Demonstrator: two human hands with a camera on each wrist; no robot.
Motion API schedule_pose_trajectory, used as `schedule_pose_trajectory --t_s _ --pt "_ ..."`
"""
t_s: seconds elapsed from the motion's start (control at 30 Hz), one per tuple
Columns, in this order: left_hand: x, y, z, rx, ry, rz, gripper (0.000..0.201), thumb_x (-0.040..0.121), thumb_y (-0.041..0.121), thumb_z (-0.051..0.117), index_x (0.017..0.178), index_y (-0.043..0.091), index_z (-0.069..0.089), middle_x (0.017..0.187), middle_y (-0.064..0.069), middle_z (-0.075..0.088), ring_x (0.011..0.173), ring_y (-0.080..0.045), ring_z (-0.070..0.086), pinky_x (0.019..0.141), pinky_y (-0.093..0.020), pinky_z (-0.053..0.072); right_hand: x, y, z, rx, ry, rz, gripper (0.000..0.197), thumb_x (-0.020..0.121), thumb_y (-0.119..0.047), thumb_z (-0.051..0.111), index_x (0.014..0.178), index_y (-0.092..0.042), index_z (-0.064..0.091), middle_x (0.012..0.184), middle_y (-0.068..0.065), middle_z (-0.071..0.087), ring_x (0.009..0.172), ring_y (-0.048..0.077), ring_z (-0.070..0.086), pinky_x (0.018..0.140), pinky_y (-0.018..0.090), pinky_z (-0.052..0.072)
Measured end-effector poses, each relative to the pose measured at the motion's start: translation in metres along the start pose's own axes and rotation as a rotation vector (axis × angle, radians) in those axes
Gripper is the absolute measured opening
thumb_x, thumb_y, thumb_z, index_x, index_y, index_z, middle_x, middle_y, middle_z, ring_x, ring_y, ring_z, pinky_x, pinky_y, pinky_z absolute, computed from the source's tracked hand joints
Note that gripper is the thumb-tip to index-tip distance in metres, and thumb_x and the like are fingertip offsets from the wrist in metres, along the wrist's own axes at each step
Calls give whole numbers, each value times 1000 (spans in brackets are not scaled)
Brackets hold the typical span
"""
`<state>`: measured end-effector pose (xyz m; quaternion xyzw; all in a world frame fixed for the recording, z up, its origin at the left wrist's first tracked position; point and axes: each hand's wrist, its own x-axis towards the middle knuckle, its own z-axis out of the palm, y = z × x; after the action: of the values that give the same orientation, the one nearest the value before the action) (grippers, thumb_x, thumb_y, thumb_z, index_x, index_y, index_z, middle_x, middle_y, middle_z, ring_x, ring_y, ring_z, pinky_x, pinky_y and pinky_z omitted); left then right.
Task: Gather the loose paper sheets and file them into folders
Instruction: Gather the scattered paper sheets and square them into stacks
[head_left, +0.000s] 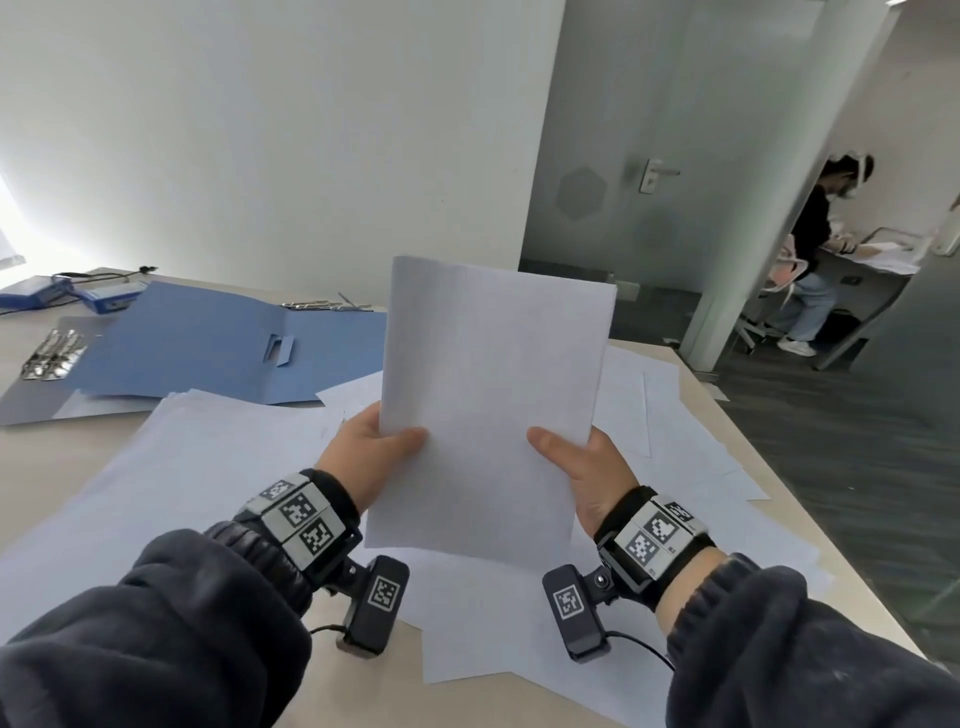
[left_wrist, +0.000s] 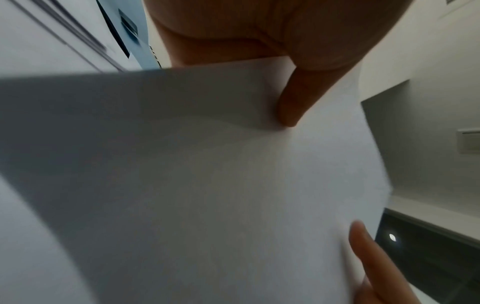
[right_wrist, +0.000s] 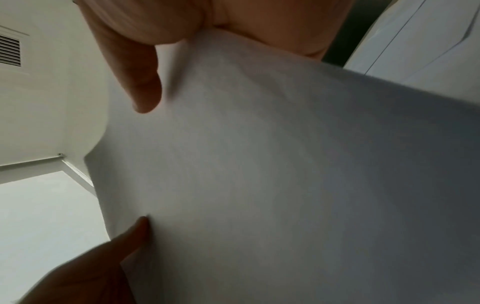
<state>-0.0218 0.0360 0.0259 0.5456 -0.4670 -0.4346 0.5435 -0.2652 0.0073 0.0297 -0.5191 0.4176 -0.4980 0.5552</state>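
Both hands hold a stack of white paper sheets (head_left: 488, 395) upright above the table. My left hand (head_left: 371, 454) grips its left edge, thumb on the near face. My right hand (head_left: 582, 465) grips the right edge the same way. The sheets (left_wrist: 233, 185) fill the left wrist view, with my left thumb lying on them. In the right wrist view the stack (right_wrist: 259, 174) is pinched by my right thumb. More loose sheets (head_left: 218, 467) lie spread over the table under my hands. An open blue folder (head_left: 208, 343) lies at the back left.
Metal binder clips (head_left: 54, 351) lie left of the folder, and blue boxes (head_left: 67, 293) stand at the far left. The table edge (head_left: 769, 467) runs along the right, with dark floor beyond. A person (head_left: 810, 260) stands at another desk past the glass door.
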Motion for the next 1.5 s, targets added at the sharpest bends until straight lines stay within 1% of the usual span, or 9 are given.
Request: schedule_pose_trajectory --t_s 0.13,0.23,0.3,0.43,0.63,0.83,0.93,1.2,1.5 --pt "5 10 -60 22 89 -77 26 79 14 73 104 17 67 88 -7 75 76 -28 70 75 -40 56 1 1 7 -69 -23 52 15 100 -28 59 106 -19 69 93 3 76 77 21 67 68 35 50" --pt "13 7 -128 327 170 -183 14 78 18 76 91 19 73 84 -8 75 74 -29 70 73 -41 58 2 7 8 -97 16 89 22 99 -32 57 106 -16 70 92 7 76 73 21 66 63 32 45" --pt "15 3 -171 414 172 -290 23 81 9 74 105 8 71 98 -17 72 87 -35 68 87 -48 55 4 14 11 -113 26 117 22 99 -33 58 102 -14 71 90 8 76 71 21 66 62 31 45" --pt "14 -7 -232 774 222 -447 37 89 5 68 125 -1 61 121 -22 65 112 -38 62 97 -39 48 7 24 19 -170 15 147 18 97 -29 59 99 -16 71 91 8 77 72 21 66 64 31 46" --pt "-1 -12 -254 1112 283 -550 49 97 31 59 138 5 51 140 -11 55 127 -24 53 101 -24 42 9 27 31 -210 -24 152 20 98 -28 57 99 -15 72 90 7 77 73 21 66 66 32 46" --pt "6 -16 -261 977 376 -558 75 78 14 82 144 7 46 139 -18 54 123 -35 54 99 -36 44 8 28 29 -217 -24 158 20 98 -27 56 100 -13 72 88 6 76 71 20 66 64 32 46" --pt "13 -6 -239 976 377 -410 85 77 29 83 149 17 38 144 -15 50 123 -35 53 98 -40 45 10 29 24 -242 -15 154 20 98 -27 56 98 -16 72 90 8 77 71 20 66 65 31 46" --pt "32 18 -80 968 -40 28 20 86 35 71 105 35 64 110 16 62 106 -8 58 88 -25 42 21 27 -12 -244 107 141 19 98 -25 55 96 -16 72 84 4 76 69 18 65 64 31 46" --pt "82 9 47 1472 -528 0 99 64 78 69 149 41 32 157 16 29 141 -17 37 113 -44 35 43 24 -74 -180 267 119 18 97 -24 56 94 -17 72 88 7 77 70 18 66 65 31 48"
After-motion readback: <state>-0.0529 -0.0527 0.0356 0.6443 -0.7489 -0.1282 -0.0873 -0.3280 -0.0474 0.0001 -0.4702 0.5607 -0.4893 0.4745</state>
